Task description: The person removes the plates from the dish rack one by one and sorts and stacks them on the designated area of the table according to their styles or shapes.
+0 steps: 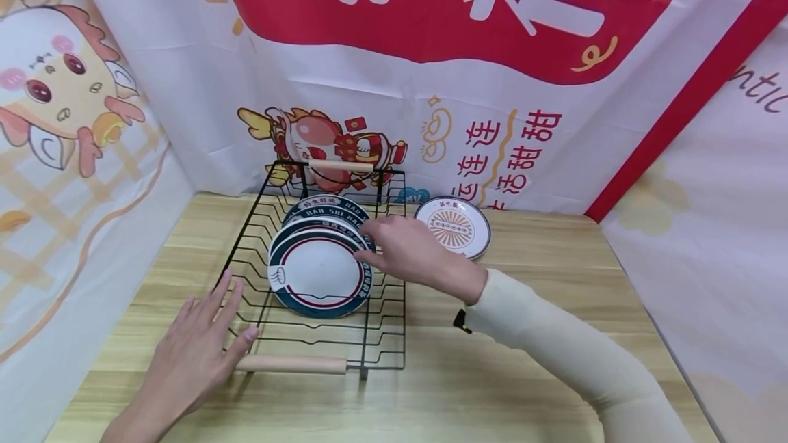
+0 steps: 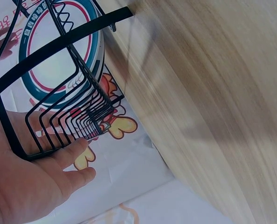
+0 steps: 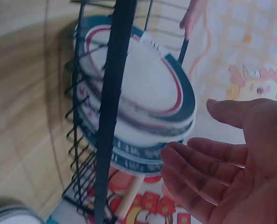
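Note:
Several round plates with dark teal rims stand leaning in a black wire dish rack. The front plate is white in the middle with a thin red ring. At the plates' right edges is my right hand, its thumb apart from the fingers. In the right wrist view those fingertips lie close to the rims behind; whether they touch is unclear. My left hand rests against the rack's front left side with fingers extended. In the left wrist view its fingers lie along the wires.
A stack of smaller white plates with an orange ray pattern sits on the wooden table, right of the rack. Wooden handles mark the rack's front and back. A printed cloth hangs behind.

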Tool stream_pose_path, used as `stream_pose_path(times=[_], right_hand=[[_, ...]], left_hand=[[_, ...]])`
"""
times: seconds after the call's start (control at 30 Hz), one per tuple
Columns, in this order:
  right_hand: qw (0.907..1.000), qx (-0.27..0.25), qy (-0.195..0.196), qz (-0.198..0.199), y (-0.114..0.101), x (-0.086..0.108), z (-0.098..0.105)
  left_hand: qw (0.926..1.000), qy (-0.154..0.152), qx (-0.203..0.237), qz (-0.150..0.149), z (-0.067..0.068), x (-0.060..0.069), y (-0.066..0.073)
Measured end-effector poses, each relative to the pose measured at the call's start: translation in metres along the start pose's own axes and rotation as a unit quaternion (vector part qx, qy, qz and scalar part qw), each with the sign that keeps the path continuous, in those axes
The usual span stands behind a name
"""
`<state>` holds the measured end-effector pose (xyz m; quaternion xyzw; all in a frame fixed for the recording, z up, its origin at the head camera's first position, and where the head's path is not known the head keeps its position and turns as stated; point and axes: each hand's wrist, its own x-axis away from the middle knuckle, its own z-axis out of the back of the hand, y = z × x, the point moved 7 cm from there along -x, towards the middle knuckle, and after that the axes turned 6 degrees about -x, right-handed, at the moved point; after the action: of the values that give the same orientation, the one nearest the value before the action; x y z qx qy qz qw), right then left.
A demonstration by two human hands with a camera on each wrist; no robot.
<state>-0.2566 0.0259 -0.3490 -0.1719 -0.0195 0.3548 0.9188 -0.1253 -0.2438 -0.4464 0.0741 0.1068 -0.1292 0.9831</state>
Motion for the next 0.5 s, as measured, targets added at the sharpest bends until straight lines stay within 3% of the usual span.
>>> stream_pose_path(times=[0.17,0.5], right_hand=[[0.9999,-0.006,-0.011,0.008,-0.011,-0.007,-0.007],[0.9996,0.018,-0.017,0.013,-0.011,-0.019,-0.022]], left_hand=[[1.0000,-0.003,-0.003,0.003,0.000,-0.001,0.001],[1.0000,-0.001,-0.003,0.002,0.000,0.000,0.002]])
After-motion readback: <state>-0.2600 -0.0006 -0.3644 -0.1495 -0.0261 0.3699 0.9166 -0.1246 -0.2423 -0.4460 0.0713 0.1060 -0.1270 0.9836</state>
